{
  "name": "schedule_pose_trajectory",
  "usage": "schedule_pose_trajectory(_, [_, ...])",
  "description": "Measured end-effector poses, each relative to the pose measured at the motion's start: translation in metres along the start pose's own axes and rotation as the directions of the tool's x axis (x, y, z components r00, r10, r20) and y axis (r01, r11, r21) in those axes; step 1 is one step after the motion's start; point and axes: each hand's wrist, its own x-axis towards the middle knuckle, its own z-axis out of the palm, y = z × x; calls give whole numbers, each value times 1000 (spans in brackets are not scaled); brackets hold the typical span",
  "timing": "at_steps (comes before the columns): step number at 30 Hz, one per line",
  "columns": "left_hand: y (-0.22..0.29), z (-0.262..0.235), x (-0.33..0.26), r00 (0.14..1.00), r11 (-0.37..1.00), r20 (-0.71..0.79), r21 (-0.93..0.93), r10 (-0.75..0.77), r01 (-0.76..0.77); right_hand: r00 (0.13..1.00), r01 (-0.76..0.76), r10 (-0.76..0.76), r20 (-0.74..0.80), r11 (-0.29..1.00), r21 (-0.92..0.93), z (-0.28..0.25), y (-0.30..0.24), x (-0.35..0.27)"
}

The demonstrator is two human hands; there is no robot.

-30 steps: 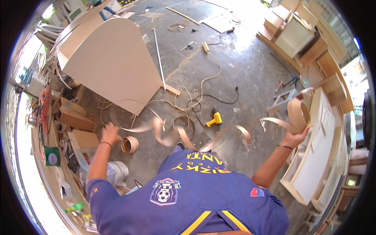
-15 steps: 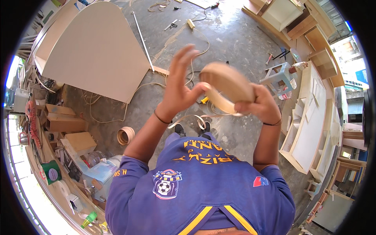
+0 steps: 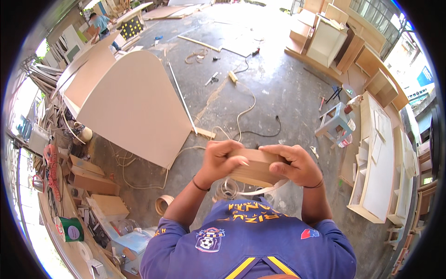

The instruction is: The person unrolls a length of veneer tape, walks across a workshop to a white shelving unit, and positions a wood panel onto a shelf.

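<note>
A roll of wood-coloured edge banding [image 3: 254, 168] is held in front of my chest between both hands. My left hand [image 3: 219, 162] closes on its left end, thumb along the near side. On the right end, my right hand [image 3: 297, 166] grips with fingers over the top and thumb on the near side. A pale loose strip [image 3: 268, 189] curls below the roll. Another brown roll [image 3: 163, 204] rests on the floor beside my left forearm, partly hidden by it.
A large curved-top pale panel cabinet [image 3: 134, 107] stands ahead on the left. Cords [image 3: 253, 104] and a long white strip [image 3: 182, 97] lie on the concrete floor. A blue-grey stool [image 3: 333, 122] and a long cabinet frame [image 3: 374, 158] are at right. A person [image 3: 101, 28] bends at far left.
My left hand, open and raised beside the roll before, now grips it too. The roll has come closer to my body and turned level. The view has tilted up, showing more far floor.
</note>
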Motion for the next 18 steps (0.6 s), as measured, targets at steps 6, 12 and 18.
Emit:
schedule_pose_trajectory(6, [6,2,19,806,595,-412,-798,-424,-95,849,442,-228,-477,799,407,56,51,9])
schedule_pose_trajectory(12, [-2,32,4,759,445,-332,-893,-560,-62,804,507,-203,-560,725,466,79,68,16])
schedule_pose_trajectory(18, [-22,26,-16,779,621,-337,-779,-528,84,846,362,-134,-515,854,373,55,68,4])
